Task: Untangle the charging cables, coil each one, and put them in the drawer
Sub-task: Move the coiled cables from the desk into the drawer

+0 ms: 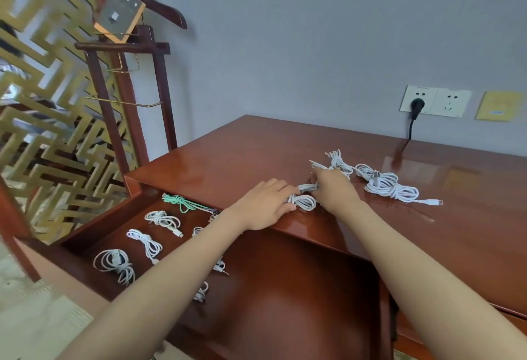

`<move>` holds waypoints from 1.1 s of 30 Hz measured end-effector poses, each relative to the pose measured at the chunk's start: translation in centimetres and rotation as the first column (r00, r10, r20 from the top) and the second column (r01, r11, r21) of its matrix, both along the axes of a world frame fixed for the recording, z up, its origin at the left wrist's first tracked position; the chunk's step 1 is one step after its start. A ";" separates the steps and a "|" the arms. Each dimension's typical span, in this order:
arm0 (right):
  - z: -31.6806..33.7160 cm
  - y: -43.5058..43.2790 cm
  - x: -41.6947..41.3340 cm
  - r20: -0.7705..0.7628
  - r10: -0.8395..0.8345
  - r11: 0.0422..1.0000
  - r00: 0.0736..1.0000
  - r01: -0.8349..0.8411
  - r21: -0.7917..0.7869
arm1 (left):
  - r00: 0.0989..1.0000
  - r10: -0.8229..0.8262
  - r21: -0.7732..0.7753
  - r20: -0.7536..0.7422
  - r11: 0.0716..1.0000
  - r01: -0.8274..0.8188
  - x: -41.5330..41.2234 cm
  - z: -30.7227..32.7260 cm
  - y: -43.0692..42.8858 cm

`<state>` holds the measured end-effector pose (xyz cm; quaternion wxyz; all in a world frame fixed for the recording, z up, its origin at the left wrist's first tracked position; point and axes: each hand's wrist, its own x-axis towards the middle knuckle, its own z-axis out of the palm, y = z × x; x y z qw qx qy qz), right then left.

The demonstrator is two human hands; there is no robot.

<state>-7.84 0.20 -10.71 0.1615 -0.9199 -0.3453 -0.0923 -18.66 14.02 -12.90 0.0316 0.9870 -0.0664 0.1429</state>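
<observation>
Hidden: coiled cables (162,218) below left hand (265,205), partly covered by forearm (185,268).
White cable (303,202): looped bundle, gripped by left hand and right hand (333,191).

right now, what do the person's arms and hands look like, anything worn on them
The left forearm and right forearm are bare to the frame edge, with no sleeves showing. The left hand and right hand wear no gloves, and no watch, bracelet or ring shows on the sides facing the camera.
</observation>
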 end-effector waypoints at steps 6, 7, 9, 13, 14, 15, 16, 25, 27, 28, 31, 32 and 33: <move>0.2 -0.4 -0.4 -0.017 -0.014 1.000 1.000 0.014 0.025 | 0.999 0.026 -0.104 0.038 0.994 -0.021 -0.4 -0.5 -0.1; 0.2 -0.4 -0.4 -0.023 -0.016 0.999 1.000 0.016 0.028 | 0.999 0.026 -0.114 0.046 0.993 -0.020 -0.4 -0.6 -0.2; 0.4 -0.5 -0.7 -0.028 -0.011 0.999 1.000 0.012 0.035 | 0.997 0.027 -0.125 0.069 0.992 -0.019 -0.7 -0.8 -0.2; 0.8 -0.6 -1.3 -0.028 -0.015 0.996 0.999 0.018 0.091 | 0.991 0.013 -0.104 0.133 0.995 0.001 -1.8 -1.4 -0.1; 0.9 -0.7 -1.4 -0.036 -0.024 0.994 0.999 0.027 0.103 | 0.990 -0.001 -0.085 0.142 0.996 0.013 -2.1 -1.5 -0.1; 1.0 -0.8 -1.5 -0.045 -0.031 0.993 0.998 0.036 0.109 | 0.988 -0.013 -0.064 0.151 0.998 0.023 -2.3 -1.7 0.0; 1.1 -1.0 -1.6 -0.053 -0.038 0.993 0.998 0.044 0.113 | 0.988 -0.017 -0.051 0.153 0.998 0.025 -2.6 -1.8 0.1; 1.8 -2.7 -4.3 -0.097 -0.012 0.990 0.995 0.025 0.137 | 0.986 0.002 -0.154 0.168 0.988 0.025 -4.7 -0.8 1.6; 1.7 -3.0 -5.1 -0.107 -0.005 0.990 0.994 0.020 0.141 | 0.979 0.003 -0.182 0.205 0.983 0.035 -5.3 -0.3 1.9; 1.7 -3.2 -5.4 -0.107 -0.003 0.989 0.994 0.018 0.145 | 0.980 0.012 -0.202 0.201 0.979 0.030 -5.6 -0.1 1.9; 1.6 -4.0 -6.2 -0.092 0.004 0.990 0.996 0.009 0.144 | 0.988 0.036 -0.266 0.151 0.964 0.006 -6.4 0.1 1.7; 1.6 -4.3 -6.5 -0.086 0.009 0.990 0.996 0.003 0.142 | 0.989 0.040 -0.297 0.139 0.955 0.003 -6.7 0.2 1.5; 1.5 -4.6 -6.8 -0.086 0.015 0.990 0.996 -0.003 0.141 | 0.991 0.041 -0.317 0.129 0.948 0.002 -6.9 0.2 1.4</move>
